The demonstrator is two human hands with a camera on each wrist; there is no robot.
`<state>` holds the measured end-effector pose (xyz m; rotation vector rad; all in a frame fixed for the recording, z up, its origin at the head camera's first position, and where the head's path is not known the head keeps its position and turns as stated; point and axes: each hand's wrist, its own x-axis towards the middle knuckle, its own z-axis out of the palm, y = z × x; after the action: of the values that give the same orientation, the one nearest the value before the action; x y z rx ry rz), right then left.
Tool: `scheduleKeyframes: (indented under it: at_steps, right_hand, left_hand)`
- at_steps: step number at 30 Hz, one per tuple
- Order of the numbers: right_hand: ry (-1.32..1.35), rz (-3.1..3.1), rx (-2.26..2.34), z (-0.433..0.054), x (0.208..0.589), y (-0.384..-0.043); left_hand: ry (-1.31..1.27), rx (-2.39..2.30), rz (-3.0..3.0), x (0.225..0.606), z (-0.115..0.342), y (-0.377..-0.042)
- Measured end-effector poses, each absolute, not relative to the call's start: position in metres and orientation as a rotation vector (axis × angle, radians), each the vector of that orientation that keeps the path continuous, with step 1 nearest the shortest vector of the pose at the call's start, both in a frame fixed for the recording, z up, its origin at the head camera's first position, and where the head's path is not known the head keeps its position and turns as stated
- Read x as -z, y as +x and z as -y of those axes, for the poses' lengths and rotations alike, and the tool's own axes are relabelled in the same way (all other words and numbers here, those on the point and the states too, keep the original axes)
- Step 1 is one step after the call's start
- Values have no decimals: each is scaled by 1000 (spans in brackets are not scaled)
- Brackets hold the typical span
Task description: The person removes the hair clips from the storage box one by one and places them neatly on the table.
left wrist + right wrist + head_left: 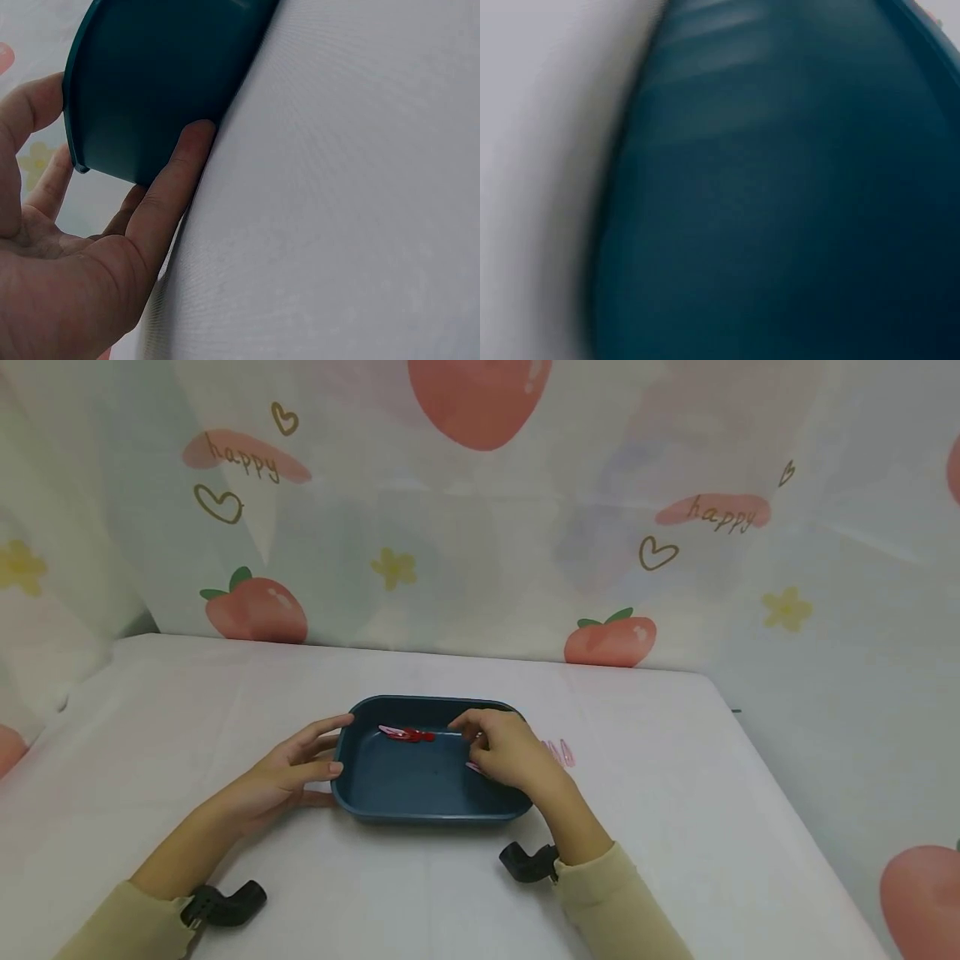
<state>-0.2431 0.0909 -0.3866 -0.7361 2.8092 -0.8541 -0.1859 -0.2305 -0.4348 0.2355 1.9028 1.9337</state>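
Observation:
A dark teal rectangular tray [431, 817] stands on the white-covered table. My left hand [281, 772] rests its fairly straight fingers against the tray's left end; in the left wrist view these fingers [169, 187] touch its outer wall. Over the right part of the tray is my right hand [510, 752], fingers bent, with a pink hair clip [474, 767] showing at its underside, apparently pinched. Red and pink hair clips [408, 734] lie together inside the tray near its far wall. The right wrist view is blurred and shows only teal tray wall [742, 225] and pale cloth.
More pink hair clips [561, 752] lie on the table just right of the tray, partly hidden by my right hand and wrist. White cloth [300, 893] covers the table. A printed curtain [480, 543] hangs behind its far edge.

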Motion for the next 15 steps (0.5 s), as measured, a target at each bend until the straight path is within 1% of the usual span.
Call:
scheduleKeyframes:
  at_steps: [9, 15]
  right_hand:
    - [-679, -2853, 703, -85, 391, -238]
    - [-695, -2827, 676, -83, 397, -237]
  left_hand:
    - [209, -1933, -1908, 435, 229, -186]
    - [221, -1939, -1904, 434, 229, -185]
